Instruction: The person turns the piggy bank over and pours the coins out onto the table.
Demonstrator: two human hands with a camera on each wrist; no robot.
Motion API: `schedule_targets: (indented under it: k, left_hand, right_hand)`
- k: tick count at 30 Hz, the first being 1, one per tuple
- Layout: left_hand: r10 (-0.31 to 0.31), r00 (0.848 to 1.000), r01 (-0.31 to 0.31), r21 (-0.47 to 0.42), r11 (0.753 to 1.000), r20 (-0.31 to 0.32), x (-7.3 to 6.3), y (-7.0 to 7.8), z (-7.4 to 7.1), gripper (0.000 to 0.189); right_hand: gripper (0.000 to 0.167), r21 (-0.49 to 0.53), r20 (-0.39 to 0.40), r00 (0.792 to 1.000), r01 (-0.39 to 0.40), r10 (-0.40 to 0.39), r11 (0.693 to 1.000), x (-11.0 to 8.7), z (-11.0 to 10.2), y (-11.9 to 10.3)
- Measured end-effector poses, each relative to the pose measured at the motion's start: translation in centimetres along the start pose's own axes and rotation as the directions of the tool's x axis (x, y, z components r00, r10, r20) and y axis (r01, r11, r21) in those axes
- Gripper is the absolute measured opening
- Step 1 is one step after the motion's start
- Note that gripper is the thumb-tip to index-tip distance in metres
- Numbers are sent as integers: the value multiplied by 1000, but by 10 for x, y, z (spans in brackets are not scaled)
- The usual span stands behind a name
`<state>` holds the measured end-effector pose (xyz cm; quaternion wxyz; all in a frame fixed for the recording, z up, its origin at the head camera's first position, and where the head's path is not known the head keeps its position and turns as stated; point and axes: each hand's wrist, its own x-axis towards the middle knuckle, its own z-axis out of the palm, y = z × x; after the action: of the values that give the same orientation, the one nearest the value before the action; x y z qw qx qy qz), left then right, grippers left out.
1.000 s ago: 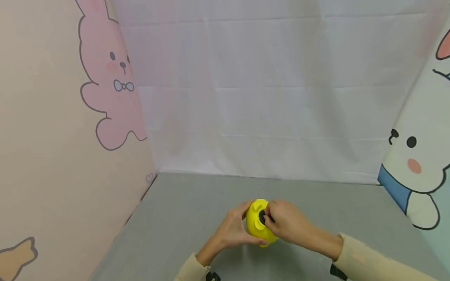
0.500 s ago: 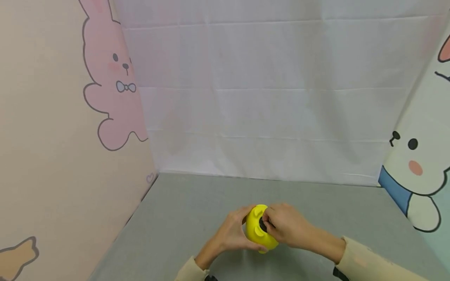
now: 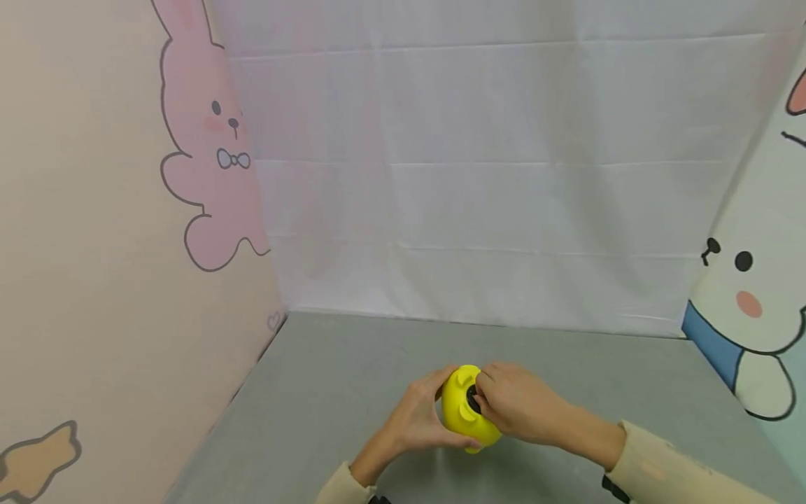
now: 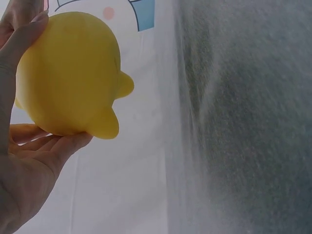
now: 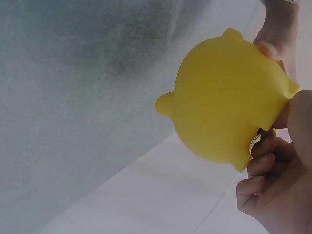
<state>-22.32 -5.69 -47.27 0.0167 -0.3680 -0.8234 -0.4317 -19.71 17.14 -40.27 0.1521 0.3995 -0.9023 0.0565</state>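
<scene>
Yellow stub-footed figure [image 3: 456, 421] — raised above the grey bench [image 3: 352, 364], between both hands. On the left, left hand [image 3: 418, 418] with fingers spread wide, clasping the body. Next, black plug [image 3: 474, 400], partly hidden; work there seemingly midway — hold taken, plug not out; loose or tight, cannot tell. On the right, right hand [image 3: 518, 404] with fingers curled close, apparently pinching the plug. Bench's side edges well apart; ample room for moving either way.
</scene>
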Motion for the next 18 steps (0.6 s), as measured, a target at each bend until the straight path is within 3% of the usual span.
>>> schedule_targets:
  k: [18]
  left_hand:
    - [-1,1000,1,59,998,-3,-1,-6,4,107]
  right_hand:
    - [21,-12,-7,1000,14,-14,1000,0,7,6]
